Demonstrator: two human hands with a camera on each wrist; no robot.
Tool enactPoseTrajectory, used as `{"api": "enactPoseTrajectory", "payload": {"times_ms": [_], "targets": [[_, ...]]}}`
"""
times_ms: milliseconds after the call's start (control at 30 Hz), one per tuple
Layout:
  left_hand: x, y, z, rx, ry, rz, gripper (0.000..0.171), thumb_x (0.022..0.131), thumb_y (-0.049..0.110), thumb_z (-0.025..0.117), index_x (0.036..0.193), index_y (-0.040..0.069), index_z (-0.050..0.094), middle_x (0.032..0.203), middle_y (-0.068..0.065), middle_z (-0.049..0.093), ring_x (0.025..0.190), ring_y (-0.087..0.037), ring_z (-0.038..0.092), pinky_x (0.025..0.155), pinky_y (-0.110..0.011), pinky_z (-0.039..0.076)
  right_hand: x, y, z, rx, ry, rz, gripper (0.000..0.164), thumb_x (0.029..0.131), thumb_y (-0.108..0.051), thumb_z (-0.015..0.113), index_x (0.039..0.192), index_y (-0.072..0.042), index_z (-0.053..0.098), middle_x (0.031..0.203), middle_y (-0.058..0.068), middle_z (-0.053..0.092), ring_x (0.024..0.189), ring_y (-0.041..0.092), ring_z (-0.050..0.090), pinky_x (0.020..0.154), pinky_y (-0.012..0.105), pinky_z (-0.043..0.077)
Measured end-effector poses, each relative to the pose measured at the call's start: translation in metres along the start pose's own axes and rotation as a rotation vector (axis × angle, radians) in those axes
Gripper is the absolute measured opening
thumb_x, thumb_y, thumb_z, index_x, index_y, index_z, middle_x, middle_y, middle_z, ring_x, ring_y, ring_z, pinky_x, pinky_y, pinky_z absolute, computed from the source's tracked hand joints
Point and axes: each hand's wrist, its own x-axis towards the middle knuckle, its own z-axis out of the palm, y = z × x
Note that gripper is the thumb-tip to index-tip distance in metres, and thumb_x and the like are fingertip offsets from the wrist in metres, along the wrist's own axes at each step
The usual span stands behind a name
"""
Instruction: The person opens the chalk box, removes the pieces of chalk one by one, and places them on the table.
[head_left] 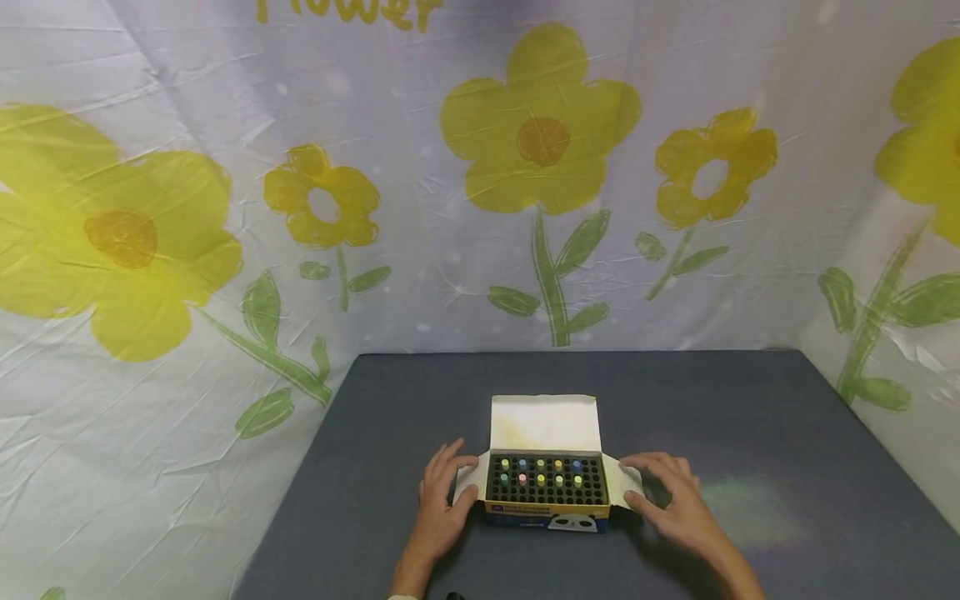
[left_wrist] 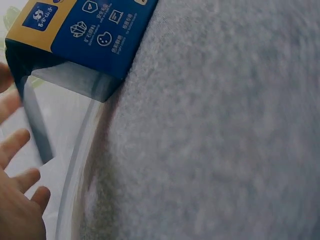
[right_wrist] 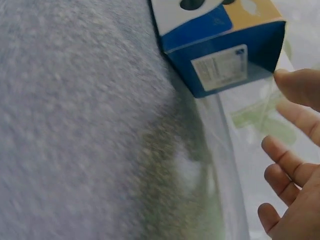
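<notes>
An open box (head_left: pixel 517 514) sits on the dark worktop (head_left: pixel 405 400), between the two hands. Its lid (head_left: pixel 545 423) stands raised at the back, and ten coloured sticks (head_left: pixel 541 480) show in two rows of five among dark holes. A panda face (head_left: pixel 572 522) marks the blue and yellow front. The left hand (head_left: pixel 441 508) has its grip spread, thumb and forefinger apart at the left flap (head_left: pixel 477 476). The right hand (head_left: pixel 678 504) matches it at the right flap (head_left: pixel 619 482), its grip also spread. A white label (right_wrist: pixel 220 68) is on the box's right end. Behind hangs a cloth (head_left: pixel 420 275) printed with yellow flowers.
</notes>
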Motion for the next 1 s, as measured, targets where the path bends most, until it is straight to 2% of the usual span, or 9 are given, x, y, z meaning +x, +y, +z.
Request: {"api": "enactPoseTrajectory", "payload": {"times_ms": [167, 333, 433, 533, 600, 833, 1000], "targets": [[0.004, 0.003, 0.001, -0.049, -0.018, 0.058, 0.043, 0.096, 0.020, 0.067, 0.139, 0.014, 0.062, 0.154, -0.015, 0.050, 0.146, -0.047, 0.036, 0.108, -0.076, 0.022, 0.003, -0.001, -0.006, 0.033, 0.031, -0.018, 0.038, 0.084, -0.011, 0.081, 0.120, -0.018, 0.071, 0.120, 0.007, 0.063, 0.106, -0.003, 0.030, 0.082, 0.044, 0.019], [0.008, 0.006, 0.006, -0.008, -0.136, 0.046, 0.058, 0.095, 0.036, 0.068, 0.149, 0.026, 0.052, 0.157, -0.012, 0.048, 0.148, -0.044, 0.035, 0.108, -0.077, 0.021, 0.006, -0.005, -0.009, 0.047, 0.044, -0.036, 0.039, 0.083, -0.010, 0.081, 0.121, -0.014, 0.071, 0.122, 0.008, 0.062, 0.108, -0.004, 0.029, 0.082, 0.046, 0.018], [0.009, 0.007, 0.009, 0.007, -0.213, 0.027, 0.063, 0.093, 0.041, 0.069, 0.152, 0.033, 0.047, 0.157, -0.007, 0.048, 0.149, -0.042, 0.034, 0.109, -0.077, 0.018, 0.007, -0.008, -0.010, 0.042, 0.044, -0.042, 0.038, 0.084, -0.009, 0.080, 0.121, -0.011, 0.071, 0.123, 0.007, 0.061, 0.108, -0.003, 0.029, 0.082, 0.046, 0.017], [0.010, 0.006, 0.013, -0.002, -0.253, -0.002, 0.066, 0.092, 0.043, 0.072, 0.152, 0.037, 0.045, 0.155, -0.001, 0.049, 0.147, -0.037, 0.038, 0.109, -0.074, 0.019, 0.010, -0.012, -0.010, 0.026, 0.044, -0.058, 0.038, 0.084, -0.009, 0.080, 0.121, -0.013, 0.071, 0.123, 0.007, 0.062, 0.109, -0.003, 0.030, 0.083, 0.045, 0.018], [0.011, 0.005, 0.014, -0.020, -0.265, -0.023, 0.068, 0.091, 0.043, 0.073, 0.152, 0.040, 0.044, 0.154, 0.003, 0.050, 0.145, -0.033, 0.040, 0.109, -0.072, 0.021, 0.012, -0.016, -0.010, 0.017, 0.044, -0.070, 0.038, 0.085, -0.009, 0.080, 0.121, -0.016, 0.071, 0.124, 0.007, 0.063, 0.109, -0.002, 0.031, 0.083, 0.045, 0.019], [0.015, 0.002, 0.016, -0.107, -0.274, -0.038, 0.072, 0.088, 0.036, 0.077, 0.152, 0.040, 0.044, 0.153, 0.003, 0.051, 0.135, -0.033, 0.051, 0.096, -0.060, 0.046, 0.019, -0.028, -0.003, 0.006, 0.047, -0.095, 0.043, 0.081, -0.010, 0.082, 0.122, -0.012, 0.071, 0.121, 0.004, 0.065, 0.107, 0.000, 0.035, 0.085, 0.040, 0.020], [0.014, -0.001, 0.016, -0.126, -0.280, -0.086, 0.074, 0.087, 0.036, 0.077, 0.152, 0.044, 0.043, 0.157, 0.000, 0.047, 0.136, -0.038, 0.044, 0.095, -0.062, 0.044, 0.023, -0.032, 0.003, -0.005, 0.055, -0.129, 0.044, 0.077, -0.009, 0.085, 0.119, -0.015, 0.073, 0.115, 0.001, 0.067, 0.105, 0.002, 0.037, 0.085, 0.040, 0.020]]}}
